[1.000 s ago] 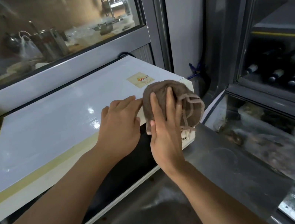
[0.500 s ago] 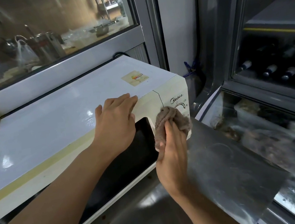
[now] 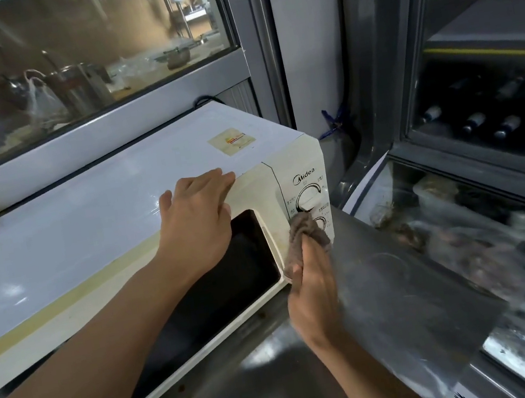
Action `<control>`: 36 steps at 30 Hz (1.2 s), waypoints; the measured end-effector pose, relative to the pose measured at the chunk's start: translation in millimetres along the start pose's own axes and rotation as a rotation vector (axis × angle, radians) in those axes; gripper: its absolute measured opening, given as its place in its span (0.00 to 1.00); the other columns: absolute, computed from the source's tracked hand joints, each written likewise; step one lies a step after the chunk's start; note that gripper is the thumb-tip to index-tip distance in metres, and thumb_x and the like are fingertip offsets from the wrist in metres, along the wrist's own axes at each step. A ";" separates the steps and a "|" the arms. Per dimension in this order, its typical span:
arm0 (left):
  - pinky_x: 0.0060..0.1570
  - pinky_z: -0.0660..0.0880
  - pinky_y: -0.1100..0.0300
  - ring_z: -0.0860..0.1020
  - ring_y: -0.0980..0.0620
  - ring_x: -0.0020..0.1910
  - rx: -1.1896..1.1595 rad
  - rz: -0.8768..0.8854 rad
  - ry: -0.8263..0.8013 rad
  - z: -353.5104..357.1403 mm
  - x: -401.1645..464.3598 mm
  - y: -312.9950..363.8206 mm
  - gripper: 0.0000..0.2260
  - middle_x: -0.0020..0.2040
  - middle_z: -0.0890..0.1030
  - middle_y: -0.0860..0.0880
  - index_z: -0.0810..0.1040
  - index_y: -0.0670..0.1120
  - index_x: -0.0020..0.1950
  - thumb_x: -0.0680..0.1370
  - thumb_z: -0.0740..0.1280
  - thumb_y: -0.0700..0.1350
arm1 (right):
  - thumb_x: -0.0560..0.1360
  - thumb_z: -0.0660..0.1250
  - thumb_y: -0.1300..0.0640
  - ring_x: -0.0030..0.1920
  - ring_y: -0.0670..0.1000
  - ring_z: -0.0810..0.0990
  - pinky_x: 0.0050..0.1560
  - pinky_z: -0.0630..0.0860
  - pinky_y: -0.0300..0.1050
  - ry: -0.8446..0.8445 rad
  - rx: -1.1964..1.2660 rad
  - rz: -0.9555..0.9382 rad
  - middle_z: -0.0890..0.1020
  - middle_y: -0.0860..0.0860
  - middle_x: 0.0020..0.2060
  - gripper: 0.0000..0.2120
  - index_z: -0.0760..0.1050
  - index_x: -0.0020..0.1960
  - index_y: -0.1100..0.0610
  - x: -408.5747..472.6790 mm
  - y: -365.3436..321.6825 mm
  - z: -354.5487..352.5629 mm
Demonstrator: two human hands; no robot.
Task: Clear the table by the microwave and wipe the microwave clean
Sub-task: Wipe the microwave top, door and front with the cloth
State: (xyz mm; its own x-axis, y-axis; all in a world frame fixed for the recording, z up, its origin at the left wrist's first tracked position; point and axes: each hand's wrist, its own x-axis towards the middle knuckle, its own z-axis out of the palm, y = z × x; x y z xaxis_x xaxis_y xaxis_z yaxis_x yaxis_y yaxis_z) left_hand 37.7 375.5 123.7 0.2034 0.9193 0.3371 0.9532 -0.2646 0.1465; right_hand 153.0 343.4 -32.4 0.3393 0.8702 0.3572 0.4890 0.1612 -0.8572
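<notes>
Nearest, my two bare forearms reach forward over a steel table (image 3: 395,315). My right hand (image 3: 314,287) is closed around a bunched brown cloth (image 3: 304,231), pressing it against the lower part of the control panel (image 3: 308,198) of a white microwave (image 3: 102,225), just below the upper dial (image 3: 308,197). My left hand (image 3: 197,222) lies flat and open on the microwave's top front edge, fingers spread, holding nothing. The microwave sits on the table with its long axis running left to right and slightly away; its dark door window (image 3: 219,282) faces me. A yellowed sticker (image 3: 232,140) marks its top near the back right corner. Beyond, a glass window (image 3: 74,56) shows blurred kitchenware. At right, a glass-fronted cooler (image 3: 502,124) holds bottles.
</notes>
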 end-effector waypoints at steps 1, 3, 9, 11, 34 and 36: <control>0.67 0.58 0.45 0.65 0.43 0.69 0.003 0.004 0.003 0.4 0.2 0.1 0.22 0.71 0.70 0.50 0.69 0.48 0.71 0.78 0.59 0.36 | 0.76 0.59 0.67 0.70 0.56 0.67 0.70 0.61 0.43 -0.018 0.023 0.007 0.70 0.59 0.68 0.23 0.64 0.71 0.63 -0.1 1.1 -0.7; 0.66 0.59 0.44 0.65 0.43 0.69 0.008 0.011 0.013 1.4 0.0 -0.5 0.21 0.70 0.70 0.49 0.69 0.47 0.71 0.77 0.59 0.36 | 0.76 0.56 0.65 0.71 0.56 0.65 0.70 0.59 0.43 -0.007 0.026 -0.048 0.69 0.58 0.69 0.23 0.64 0.71 0.63 2.0 0.2 -0.9; 0.66 0.60 0.43 0.66 0.43 0.68 0.010 0.016 0.038 3.4 -0.5 -1.8 0.21 0.69 0.72 0.50 0.70 0.47 0.70 0.77 0.60 0.36 | 0.72 0.65 0.70 0.70 0.59 0.65 0.65 0.72 0.57 0.045 -0.085 -0.072 0.65 0.61 0.69 0.27 0.65 0.70 0.65 19.2 5.5 9.5; 0.66 0.61 0.42 0.66 0.43 0.68 0.001 0.015 0.044 3.7 -0.7 -2.0 0.21 0.69 0.72 0.50 0.71 0.47 0.70 0.77 0.60 0.36 | 0.71 0.65 0.72 0.70 0.60 0.65 0.65 0.71 0.58 0.077 -0.057 -0.074 0.65 0.61 0.68 0.28 0.64 0.70 0.66 20.0 5.5 12.9; 0.65 0.62 0.45 0.67 0.44 0.68 0.020 0.030 0.048 3.7 -1.6 -2.7 0.20 0.69 0.72 0.50 0.71 0.48 0.69 0.77 0.59 0.37 | 0.76 0.57 0.58 0.56 0.60 0.75 0.61 0.69 0.61 0.298 -0.019 -0.043 0.80 0.57 0.51 0.14 0.79 0.50 0.63 40.1 9.2 5.6; 0.65 0.62 0.44 0.66 0.44 0.68 0.022 0.026 0.043 3.6 -1.4 -3.8 0.20 0.69 0.72 0.50 0.70 0.48 0.70 0.78 0.59 0.37 | 0.75 0.60 0.63 0.53 0.61 0.76 0.54 0.71 0.57 0.348 0.014 0.022 0.81 0.60 0.49 0.10 0.78 0.51 0.65 54.3 11.4 2.8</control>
State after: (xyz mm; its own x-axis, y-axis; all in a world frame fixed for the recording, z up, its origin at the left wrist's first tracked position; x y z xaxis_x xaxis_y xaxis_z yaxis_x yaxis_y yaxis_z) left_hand 34.6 376.3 119.3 0.2192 0.8986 0.3801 0.9524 -0.2817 0.1165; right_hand 174.8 393.7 -23.9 0.6047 0.6630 0.4414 0.4684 0.1521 -0.8703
